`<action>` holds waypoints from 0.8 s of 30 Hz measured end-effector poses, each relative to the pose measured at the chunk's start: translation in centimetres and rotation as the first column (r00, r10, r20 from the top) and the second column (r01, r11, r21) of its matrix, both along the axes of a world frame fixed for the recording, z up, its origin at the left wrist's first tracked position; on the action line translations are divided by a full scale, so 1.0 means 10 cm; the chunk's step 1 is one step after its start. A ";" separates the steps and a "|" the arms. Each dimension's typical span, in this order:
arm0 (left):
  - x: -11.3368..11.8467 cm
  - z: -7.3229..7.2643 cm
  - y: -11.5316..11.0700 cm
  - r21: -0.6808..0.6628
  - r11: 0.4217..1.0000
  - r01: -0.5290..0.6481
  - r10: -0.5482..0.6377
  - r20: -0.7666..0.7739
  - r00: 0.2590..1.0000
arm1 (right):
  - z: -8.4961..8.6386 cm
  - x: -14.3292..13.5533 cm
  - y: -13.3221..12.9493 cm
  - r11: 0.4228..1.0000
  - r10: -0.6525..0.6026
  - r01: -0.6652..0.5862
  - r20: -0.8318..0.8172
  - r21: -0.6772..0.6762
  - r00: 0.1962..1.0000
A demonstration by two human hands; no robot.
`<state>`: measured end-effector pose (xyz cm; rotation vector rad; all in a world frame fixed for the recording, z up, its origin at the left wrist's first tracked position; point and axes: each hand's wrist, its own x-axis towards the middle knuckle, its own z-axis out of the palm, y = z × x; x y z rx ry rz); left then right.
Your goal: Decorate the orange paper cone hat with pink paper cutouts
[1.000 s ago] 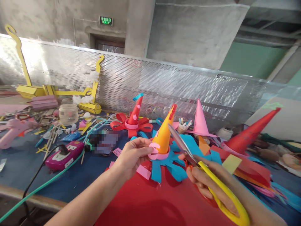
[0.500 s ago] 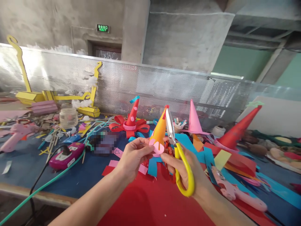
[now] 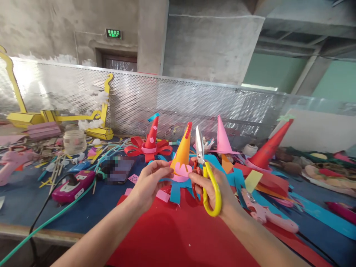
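A small orange paper cone hat [image 3: 182, 150] with a red tip and a pink cut-edged band [image 3: 183, 171] stands upright between my hands. My left hand [image 3: 151, 181] is closed at the left side of its brim, thumb and forefinger by the band. My right hand [image 3: 215, 183] holds scissors [image 3: 213, 191] with yellow handles, blades pointing up beside the cone. Its thumb and fingertips reach the band's right edge. A red loop-shaped handle [image 3: 197, 181] shows by the right fingers; what it belongs to is partly hidden. Blue paper strips [image 3: 175, 191] lie beneath the cone.
Behind stand a red cone hat with loops [image 3: 151, 135], a pink cone hat [image 3: 223, 135] and a leaning red cone hat [image 3: 271, 146]. A pink glue gun [image 3: 268, 213] lies right. Left are a purple power strip [image 3: 73, 187], a phone [image 3: 124, 170] and a jar [image 3: 74, 142].
My view has shifted slightly right. The cone stands more upright, and the scissors' blades now show apart from it. My left fingers have moved from the band's front to its left edge.
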<state>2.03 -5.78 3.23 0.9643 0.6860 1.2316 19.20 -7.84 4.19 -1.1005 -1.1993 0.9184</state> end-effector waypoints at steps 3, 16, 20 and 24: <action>0.04 0.01 0.00 0.049 0.997 0.053 -0.051 -0.036 0.998 | 0.00 -0.01 -0.01 1.000 0.007 -0.006 0.044 -0.026 0.999; 0.10 -0.08 0.04 0.110 0.992 0.062 -0.046 -0.135 0.990 | -0.03 0.00 -0.01 0.999 -0.031 0.032 -0.033 0.039 0.999; 0.07 -0.06 0.02 0.094 0.992 0.082 -0.068 -0.149 0.987 | -0.01 -0.01 0.00 0.994 -0.061 0.067 -0.064 0.087 0.996; 0.05 -0.02 -0.01 0.057 0.996 0.069 -0.066 -0.043 0.997 | 0.03 -0.04 -0.02 0.991 -0.098 0.106 -0.094 0.083 0.991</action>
